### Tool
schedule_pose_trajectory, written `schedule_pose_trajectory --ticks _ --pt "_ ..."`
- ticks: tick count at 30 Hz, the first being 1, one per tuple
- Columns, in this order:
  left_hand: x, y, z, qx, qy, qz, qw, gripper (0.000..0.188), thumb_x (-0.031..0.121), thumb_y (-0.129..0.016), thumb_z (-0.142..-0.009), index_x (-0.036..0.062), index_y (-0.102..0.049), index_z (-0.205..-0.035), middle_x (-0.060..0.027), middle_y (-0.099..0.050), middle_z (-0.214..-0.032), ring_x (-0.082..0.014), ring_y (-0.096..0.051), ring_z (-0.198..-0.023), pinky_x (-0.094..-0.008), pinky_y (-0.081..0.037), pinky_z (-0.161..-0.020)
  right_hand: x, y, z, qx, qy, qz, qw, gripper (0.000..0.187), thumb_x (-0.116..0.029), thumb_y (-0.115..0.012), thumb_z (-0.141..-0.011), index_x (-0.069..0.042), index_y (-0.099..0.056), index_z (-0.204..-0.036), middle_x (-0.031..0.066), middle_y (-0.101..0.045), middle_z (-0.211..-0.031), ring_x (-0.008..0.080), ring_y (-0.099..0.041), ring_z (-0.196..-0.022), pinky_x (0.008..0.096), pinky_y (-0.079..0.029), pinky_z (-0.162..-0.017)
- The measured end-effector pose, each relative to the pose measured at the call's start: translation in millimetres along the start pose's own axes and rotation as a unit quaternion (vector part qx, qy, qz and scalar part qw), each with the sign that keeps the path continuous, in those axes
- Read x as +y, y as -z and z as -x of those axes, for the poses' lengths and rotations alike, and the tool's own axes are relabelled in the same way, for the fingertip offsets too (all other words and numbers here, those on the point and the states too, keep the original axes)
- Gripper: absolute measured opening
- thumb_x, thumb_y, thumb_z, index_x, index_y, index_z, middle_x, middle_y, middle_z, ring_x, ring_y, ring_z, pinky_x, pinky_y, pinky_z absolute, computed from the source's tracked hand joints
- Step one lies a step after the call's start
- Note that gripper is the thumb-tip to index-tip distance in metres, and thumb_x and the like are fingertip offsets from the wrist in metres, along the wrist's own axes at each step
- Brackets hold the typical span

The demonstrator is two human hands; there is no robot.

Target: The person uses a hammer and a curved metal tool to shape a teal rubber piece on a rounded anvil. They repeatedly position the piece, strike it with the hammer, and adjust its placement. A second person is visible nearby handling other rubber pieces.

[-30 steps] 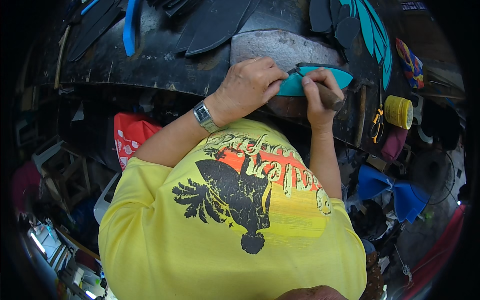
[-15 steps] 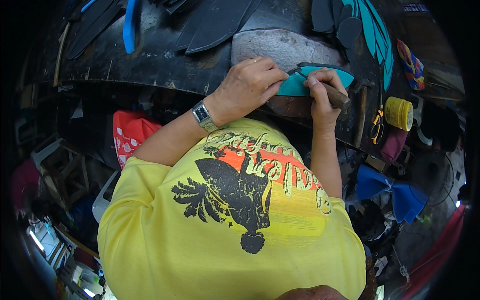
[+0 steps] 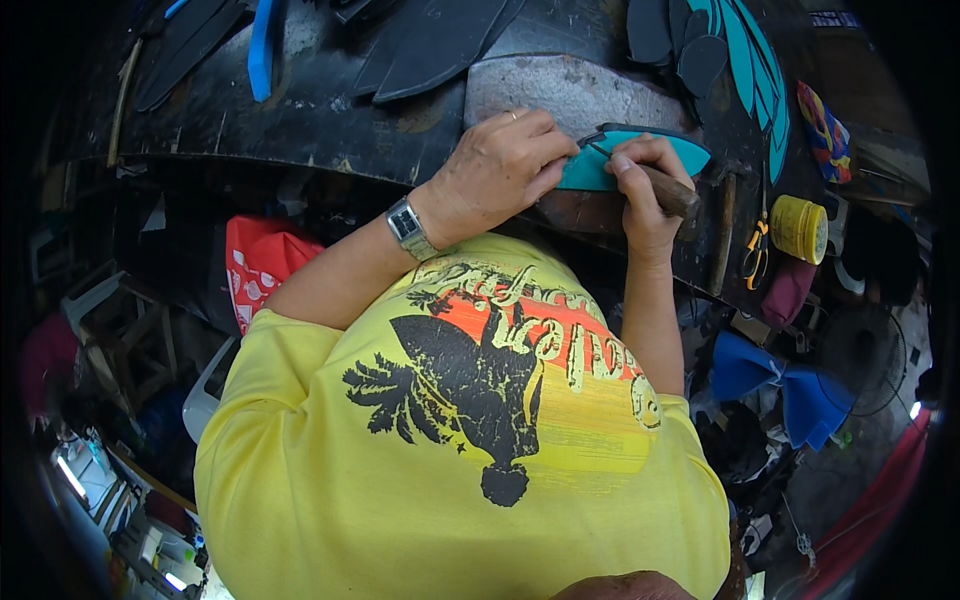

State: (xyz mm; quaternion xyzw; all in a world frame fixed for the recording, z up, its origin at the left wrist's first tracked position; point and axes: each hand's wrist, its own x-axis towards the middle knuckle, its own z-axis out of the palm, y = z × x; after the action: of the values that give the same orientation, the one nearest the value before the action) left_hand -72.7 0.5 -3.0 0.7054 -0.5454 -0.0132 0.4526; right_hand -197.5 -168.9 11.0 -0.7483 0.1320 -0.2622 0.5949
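Observation:
A teal sole-shaped foam piece [image 3: 682,153] with a dark rim lies on the black workbench [image 3: 300,110]. My left hand [image 3: 500,170] presses its fingertips on the left end of that piece and pins it down. A wooden-handled tool [image 3: 665,188] sits in my right hand [image 3: 640,195], its thin metal tip resting on the piece's upper edge near my left fingertips. A metal watch [image 3: 405,228] is on my left wrist. My yellow printed shirt fills the lower middle of the view.
Dark sole cutouts [image 3: 430,40], a blue strip [image 3: 262,45] and teal sole pieces [image 3: 750,70] lie at the bench's far side. On the right are a yellow round tin [image 3: 798,227], orange-handled scissors [image 3: 752,250], a hammer handle [image 3: 722,230] and blue foam [image 3: 790,385]. A red bag [image 3: 262,265] sits lower left.
My right hand has tilted slightly, swinging the tool's handle out to the right while its tip stays on the piece's edge. My left hand keeps its hold.

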Motion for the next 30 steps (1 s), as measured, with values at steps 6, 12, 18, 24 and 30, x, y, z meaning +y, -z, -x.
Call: schedule_pose_trajectory --ticks 6,12,18,24,30 --pt "-0.1 -0.7 -0.3 0.003 0.000 -0.001 1.000 0.020 0.007 -0.073 -0.084 0.0066 -0.071 -0.103 -0.0103 -0.066 -0.096 -0.0302 -0.067 -0.090 -0.0402 -0.054 -0.081 1.3 -0.9 1.9 -0.035 0.032 0.073 0.996 0.010 -0.005 -0.070 -0.084 0.000 -0.062 -0.079 0.0037 -0.061 -0.075 0.0110 -0.054 -0.071 0.0272 -0.043 -0.068" --pt "-0.1 -0.6 -0.7 0.003 0.000 -0.003 1.000 0.020 0.007 -0.073 -0.083 0.0068 -0.071 -0.103 -0.0098 -0.066 -0.096 -0.0301 -0.067 -0.090 -0.0402 -0.054 -0.081 2.3 1.4 0.9 -0.005 -0.010 -0.024 1.000 0.008 -0.005 -0.070 -0.085 0.000 -0.064 -0.082 0.0040 -0.063 -0.077 0.0117 -0.055 -0.071 0.0273 -0.044 -0.068" --pt "0.0 -1.2 -0.5 0.004 0.006 -0.002 1.000 0.019 0.008 -0.073 -0.084 0.0064 -0.071 -0.103 -0.0101 -0.066 -0.095 -0.0304 -0.067 -0.089 -0.0404 -0.055 -0.081 0.8 -1.9 -0.7 -0.040 0.052 0.079 0.995 0.010 -0.006 -0.070 -0.084 0.000 -0.063 -0.081 0.0047 -0.061 -0.073 0.0121 -0.055 -0.066 0.0275 -0.045 -0.063" --pt "7.9 3.9 0.2 0.019 0.035 -0.008 0.999 0.019 0.011 -0.075 -0.085 0.0066 -0.071 -0.103 -0.0089 -0.066 -0.090 -0.0286 -0.067 -0.083 -0.0386 -0.055 -0.075 -0.2 -6.1 -0.5 -0.041 0.096 0.116 0.988 0.011 -0.006 -0.071 -0.082 -0.001 -0.061 -0.079 0.0057 -0.059 -0.070 0.0130 -0.055 -0.061 0.0283 -0.045 -0.059" --pt "14.7 8.9 3.5 -0.004 0.091 -0.033 0.995 0.024 0.019 -0.079 -0.083 0.0087 -0.072 -0.103 -0.0062 -0.066 -0.089 -0.0263 -0.067 -0.081 -0.0368 -0.055 -0.072 -2.5 -16.3 2.8 0.009 0.058 0.112 0.992 0.010 -0.004 -0.071 -0.081 -0.001 -0.061 -0.080 0.0062 -0.060 -0.070 0.0147 -0.057 -0.061 0.0292 -0.046 -0.059"
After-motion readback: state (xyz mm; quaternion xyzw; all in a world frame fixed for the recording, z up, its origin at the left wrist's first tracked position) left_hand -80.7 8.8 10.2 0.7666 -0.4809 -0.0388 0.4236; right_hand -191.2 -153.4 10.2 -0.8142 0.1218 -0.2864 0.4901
